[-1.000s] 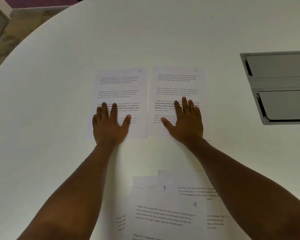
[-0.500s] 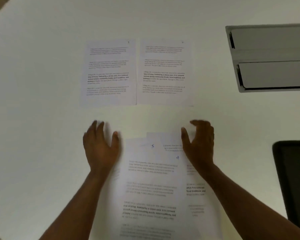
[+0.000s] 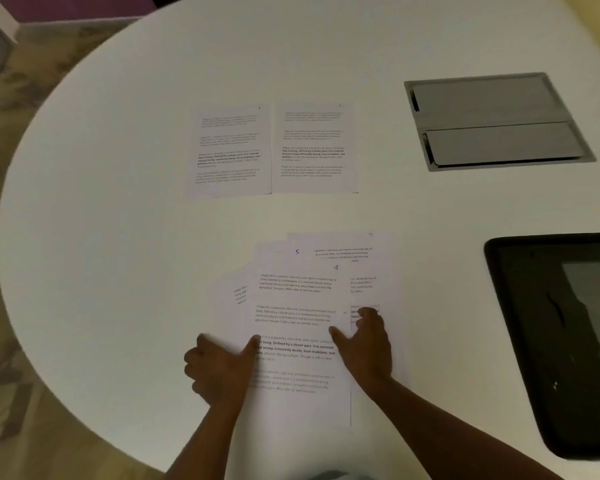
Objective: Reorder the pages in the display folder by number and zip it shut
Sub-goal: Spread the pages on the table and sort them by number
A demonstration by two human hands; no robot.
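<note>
Left hand (image 3: pixel 219 367) and right hand (image 3: pixel 368 344) each pinch a side of the top white printed page marked 4 (image 3: pixel 300 341) – grip closed on paper – atop a loose near-side stack on the white round counter (image 3: pixel 118 202); two more white printed pages (image 3: pixel 272 150) lie side by side farther off

- The white surface (image 3: pixel 125 209) lies bare across the left and top of the frame, with room for my hands to pass.
- Two sheets side by side (image 3: pixel 274 150) take up the middle.
- A grey hatch (image 3: pixel 492 123) sits flush at upper right.
- A black folder (image 3: pixel 568 341) blocks the right edge.
- A bare strip runs between the sheets and the loose stack (image 3: pixel 302 323) at lower centre.
</note>
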